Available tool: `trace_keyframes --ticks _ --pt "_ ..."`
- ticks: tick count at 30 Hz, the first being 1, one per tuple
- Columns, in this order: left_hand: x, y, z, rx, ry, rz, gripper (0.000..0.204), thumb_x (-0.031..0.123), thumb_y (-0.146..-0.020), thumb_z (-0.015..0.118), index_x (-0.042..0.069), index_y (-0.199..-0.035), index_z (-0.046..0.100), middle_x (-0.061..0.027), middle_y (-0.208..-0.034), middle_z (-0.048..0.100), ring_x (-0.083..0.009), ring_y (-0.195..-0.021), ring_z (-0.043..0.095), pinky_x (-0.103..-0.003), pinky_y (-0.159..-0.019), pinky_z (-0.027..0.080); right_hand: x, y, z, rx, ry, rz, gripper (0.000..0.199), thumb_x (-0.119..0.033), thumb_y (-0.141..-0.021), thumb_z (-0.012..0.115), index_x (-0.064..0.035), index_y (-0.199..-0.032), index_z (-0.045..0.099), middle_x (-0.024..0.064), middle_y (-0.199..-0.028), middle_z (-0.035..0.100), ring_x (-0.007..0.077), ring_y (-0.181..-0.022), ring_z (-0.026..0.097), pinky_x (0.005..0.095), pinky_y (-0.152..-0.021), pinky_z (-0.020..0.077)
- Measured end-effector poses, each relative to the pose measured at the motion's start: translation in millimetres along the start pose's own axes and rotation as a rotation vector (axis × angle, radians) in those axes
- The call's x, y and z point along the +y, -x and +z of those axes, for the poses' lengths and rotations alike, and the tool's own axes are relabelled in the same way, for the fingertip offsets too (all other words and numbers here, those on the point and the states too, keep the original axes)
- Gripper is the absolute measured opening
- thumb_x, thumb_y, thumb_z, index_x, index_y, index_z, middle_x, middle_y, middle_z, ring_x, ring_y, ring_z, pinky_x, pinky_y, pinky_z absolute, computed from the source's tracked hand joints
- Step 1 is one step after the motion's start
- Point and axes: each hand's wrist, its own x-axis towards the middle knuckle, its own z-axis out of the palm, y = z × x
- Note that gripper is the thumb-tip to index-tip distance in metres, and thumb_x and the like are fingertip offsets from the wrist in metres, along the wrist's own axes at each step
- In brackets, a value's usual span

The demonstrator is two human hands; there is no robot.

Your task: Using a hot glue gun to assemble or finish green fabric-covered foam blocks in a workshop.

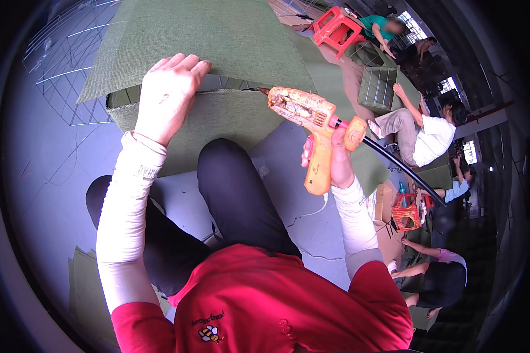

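My right hand is wrapped round the handle of an orange, stained hot glue gun. A long black glue stick sticks out from its back end. The gun's dark nozzle points left, close to the upper rim of a box covered in green woven fabric. I cannot tell whether the nozzle touches it. With curled fingers my left hand grips the near edge of a green fabric sheet, which slopes up and away above the box. Thin wires show in the gap between sheet and box.
Wire frames stand on the grey floor at the far left. Green fabric pieces lie at the lower left. A white cord trails from the gun. To the right are red stools, a cardboard box and several people working.
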Motion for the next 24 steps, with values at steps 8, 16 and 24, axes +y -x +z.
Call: trace_keyframes --ticks 8,16,24 --pt "9.5 -8.3 -1.9 0.011 -0.002 -0.005 0.026 -0.002 -0.071 0.06 0.004 -0.095 0.065 -0.0067 -0.079 0.06 -0.0233 -0.075 0.059 -0.033 -0.067 0.047 -7.9 -0.6 7.9 -0.069 -0.014 0.017 0.084 -0.077 -0.079 0.045 -0.0003 -0.114 0.045 0.0078 -0.08 0.053 0.0174 -0.064 0.057 0.0327 -0.058 0.0517" --pt "5.4 3.6 4.7 -0.007 -0.029 -0.075 0.023 -0.001 -0.075 0.061 0.005 -0.097 0.066 -0.0062 -0.084 0.063 -0.0227 -0.078 0.061 -0.032 -0.071 0.049 9.5 -5.5 -3.8 -0.09 -0.027 0.022 0.085 -0.077 -0.08 0.042 0.0005 -0.114 0.045 0.0077 -0.08 0.053 0.0169 -0.064 0.057 0.0324 -0.058 0.0516" --pt "8.1 6.1 6.4 0.059 -0.014 -0.088 0.035 -0.004 -0.062 0.058 0.003 -0.096 0.066 -0.0065 -0.077 0.059 -0.0229 -0.076 0.059 -0.033 -0.068 0.046 11.7 -8.8 -5.4 -0.089 -0.038 0.028 0.085 -0.078 -0.08 0.042 0.0007 -0.111 0.046 0.0073 -0.08 0.053 0.0168 -0.064 0.057 0.032 -0.057 0.0516"
